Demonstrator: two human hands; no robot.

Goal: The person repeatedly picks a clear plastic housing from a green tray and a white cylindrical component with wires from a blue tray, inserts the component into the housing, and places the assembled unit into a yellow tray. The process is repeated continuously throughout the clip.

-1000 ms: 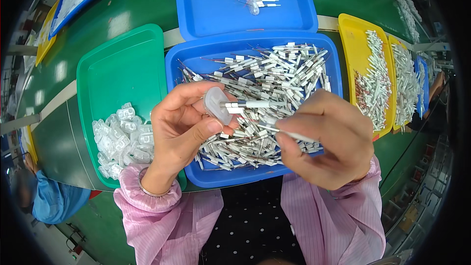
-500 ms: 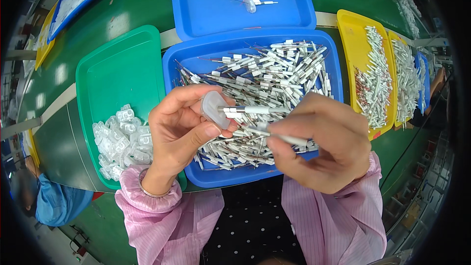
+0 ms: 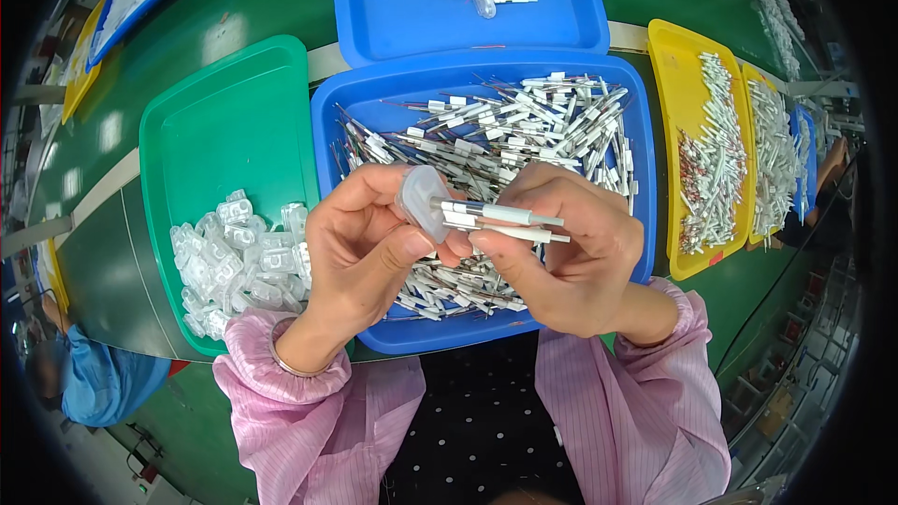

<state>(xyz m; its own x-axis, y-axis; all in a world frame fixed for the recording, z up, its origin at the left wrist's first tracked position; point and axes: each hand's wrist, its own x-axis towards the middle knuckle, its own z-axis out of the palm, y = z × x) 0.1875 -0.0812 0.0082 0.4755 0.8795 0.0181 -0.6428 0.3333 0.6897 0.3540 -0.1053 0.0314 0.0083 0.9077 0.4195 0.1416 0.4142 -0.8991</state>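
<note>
My left hand (image 3: pixel 360 257) holds a clear plastic housing (image 3: pixel 421 201) between thumb and fingers, its flat face turned right. Two white rod-shaped parts with dark metal sections stick out of it side by side: an upper rod (image 3: pixel 505 214) and a lower rod (image 3: pixel 533 234). My right hand (image 3: pixel 589 262) has thumb and fingers closed around the lower rod near the housing. Whether its inner end is seated cannot be seen. Both hands are above a blue tray (image 3: pixel 449 337) heaped with similar white rods with thin wires.
At left, a green tray (image 3: pixel 229 122) holds a pile of clear housings (image 3: pixel 224 266). A farther blue tray (image 3: pixel 468 14) carries a few housings with rods in them. To the right, a yellow tray (image 3: pixel 680 70) contains more rods. Another person's blue sleeve (image 3: pixel 108 379) shows at far left.
My right hand has moved left and brought its rod against the housing beside the other rod. My left hand has shifted slightly right, still holding the housing.
</note>
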